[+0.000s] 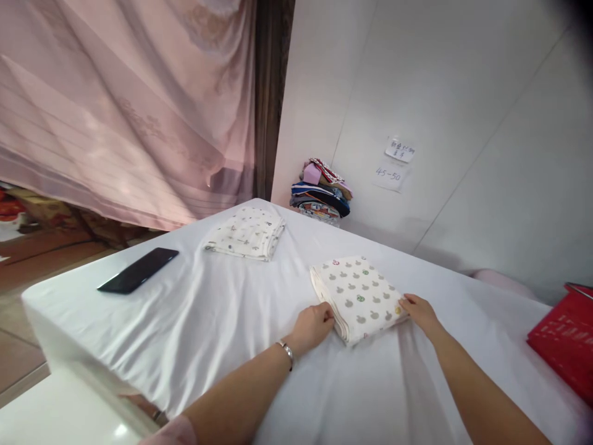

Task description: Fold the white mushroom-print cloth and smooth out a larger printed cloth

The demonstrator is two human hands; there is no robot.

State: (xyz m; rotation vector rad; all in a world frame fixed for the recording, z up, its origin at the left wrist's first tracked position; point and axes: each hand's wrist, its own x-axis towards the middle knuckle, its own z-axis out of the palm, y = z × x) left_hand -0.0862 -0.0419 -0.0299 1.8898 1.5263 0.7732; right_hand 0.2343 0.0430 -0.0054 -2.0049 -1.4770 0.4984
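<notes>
Already folded: patterned cloth point(364, 287), a flat packet between the hands on the white sheet point(259, 296).
Left hand point(312, 327): curled at its edge; whether gripping, I cannot tell.
Right hand point(419, 312): fingertips at its corner, well apart from the left; grip unclear.
Second cloth point(248, 233): folded, beyond the left hand, untouched.
Not quite flush, seemingly: layers beside the left hand.

lower paper sheet point(388, 177) on white wall point(467, 105): handwritten "45-50". upper paper slip point(399, 150), just above it: handwritten characters, probably chinese, too small to read. red bag point(567, 346) at right: pale lettering, illegible.
</notes>
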